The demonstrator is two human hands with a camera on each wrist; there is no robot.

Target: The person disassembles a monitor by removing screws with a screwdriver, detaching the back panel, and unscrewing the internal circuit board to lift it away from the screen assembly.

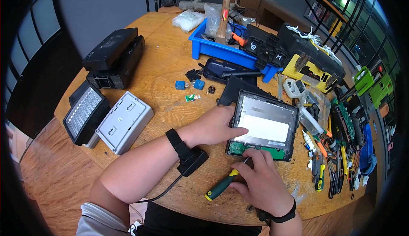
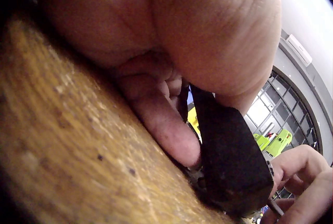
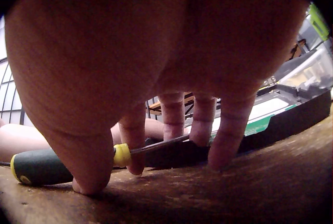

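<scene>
A black-framed device [image 1: 266, 125] lies with its metal-backed inside facing up, a white label in its middle and a green circuit board [image 1: 260, 150] along its near edge. The left hand [image 1: 215, 127] grips its left side, thumb over the frame; in the left wrist view that hand [image 2: 161, 83] has its fingers beside the black casing [image 2: 229, 156]. At the near edge, the right hand [image 1: 262, 182] holds a green and yellow screwdriver [image 1: 220, 187] between thumb and fingers, the shaft reaching toward the board. The right wrist view shows the screwdriver handle [image 3: 44, 166] low over the table beside the thumb.
Grey-white box [image 1: 124, 123], lamp panel [image 1: 86, 110] and black cases [image 1: 113, 59] stand at left. Blue relays [image 1: 197, 84] and a small board [image 1: 192, 98] lie beyond the left hand. A blue bin [image 1: 221, 50] and yellow-black toolbox [image 1: 311, 72] are behind; many tools [image 1: 336, 163] crowd the right.
</scene>
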